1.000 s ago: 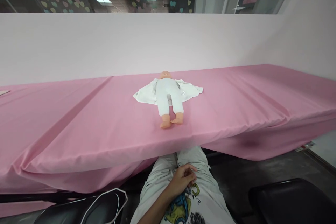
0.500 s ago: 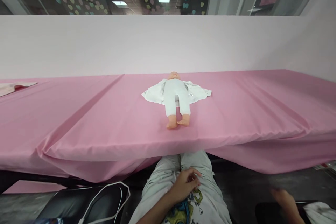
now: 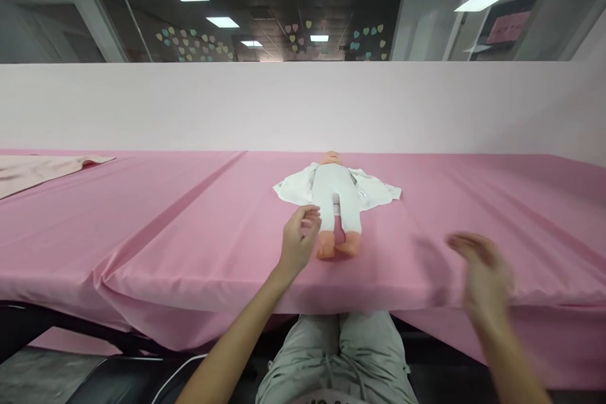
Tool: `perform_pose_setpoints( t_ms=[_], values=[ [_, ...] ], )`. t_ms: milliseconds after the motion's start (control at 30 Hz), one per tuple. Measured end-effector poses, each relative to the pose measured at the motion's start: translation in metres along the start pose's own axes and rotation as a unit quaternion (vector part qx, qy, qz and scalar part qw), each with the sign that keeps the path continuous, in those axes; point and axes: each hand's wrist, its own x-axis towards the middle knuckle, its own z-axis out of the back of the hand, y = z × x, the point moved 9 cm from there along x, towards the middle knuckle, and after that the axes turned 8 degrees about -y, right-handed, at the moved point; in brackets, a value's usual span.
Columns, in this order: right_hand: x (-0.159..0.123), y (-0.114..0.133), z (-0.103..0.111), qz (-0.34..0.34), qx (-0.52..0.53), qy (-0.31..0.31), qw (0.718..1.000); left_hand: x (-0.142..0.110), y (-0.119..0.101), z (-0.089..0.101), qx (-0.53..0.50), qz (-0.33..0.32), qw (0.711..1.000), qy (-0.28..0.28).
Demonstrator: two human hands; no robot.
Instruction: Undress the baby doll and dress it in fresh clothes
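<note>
A baby doll [image 3: 336, 202] in white leggings lies on its back on the pink-covered table [image 3: 189, 227], feet toward me, on top of a spread white garment [image 3: 374, 192]. My left hand [image 3: 299, 245] hovers over the table just left of the doll's feet, fingers loosely curled and holding nothing. My right hand [image 3: 483, 274] is raised over the table's front edge to the right of the doll; it is motion-blurred, fingers apart, with nothing in it.
A pale pink partition wall [image 3: 303, 107] runs behind the table. A beige cloth [image 3: 38, 167] lies at the far left of the table. Black seats and a white cable [image 3: 175, 372] sit below at my left. My lap is under the table edge.
Both hands have risen from my lap to above the table; the left now sits beside the doll's feet, the right moves in from the right. The camera has tilted and shifted.
</note>
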Motion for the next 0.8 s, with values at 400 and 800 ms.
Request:
perform_pose_setpoints(
  t_ms=[400,800],
  values=[
    [-0.019,0.106,-0.386,0.382,-0.325,0.302,0.811,0.068,0.112,-0.081,0.057,0.018,0.995,0.082],
    [-0.019,0.094,-0.455,0.390,-0.429,0.365,0.729,0.072,0.143,-0.084,0.007,0.118,0.990,0.083]
  ],
)
